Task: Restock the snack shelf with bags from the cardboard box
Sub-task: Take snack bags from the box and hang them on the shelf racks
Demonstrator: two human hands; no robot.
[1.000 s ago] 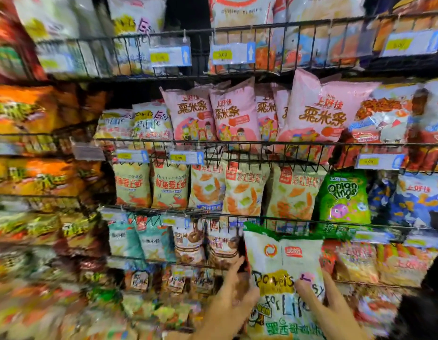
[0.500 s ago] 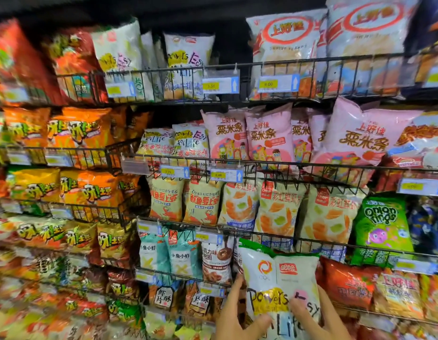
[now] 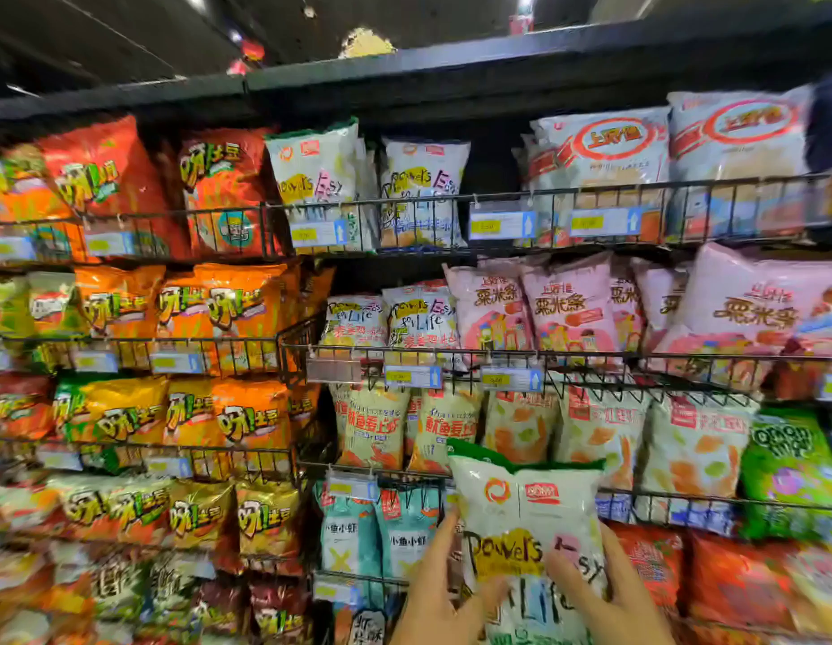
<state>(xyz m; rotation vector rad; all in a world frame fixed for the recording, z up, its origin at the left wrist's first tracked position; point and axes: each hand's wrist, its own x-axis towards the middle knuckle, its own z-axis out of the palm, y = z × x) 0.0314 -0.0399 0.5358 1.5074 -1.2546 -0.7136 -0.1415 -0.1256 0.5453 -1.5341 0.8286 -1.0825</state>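
White snack bag [image 3: 525, 519] with green top edge, held upright low and right of centre, close against wire shelf [image 3: 295, 346] fronts. Left hand [image 3: 432, 593] grips bag's left edge: thumb across front, fingers running up side. Right hand [image 3: 611, 598] grips right edge likewise, thumb on printed front. Teal bags [image 3: 404, 533] just left of left hand. Matching white bags [image 3: 318, 183] on top tier, up and left. Pink bags [image 3: 567, 300] on second tier, right. Orange bags [image 3: 237, 309] at left. Green onion-rings bag [image 3: 786, 467] at right edge.
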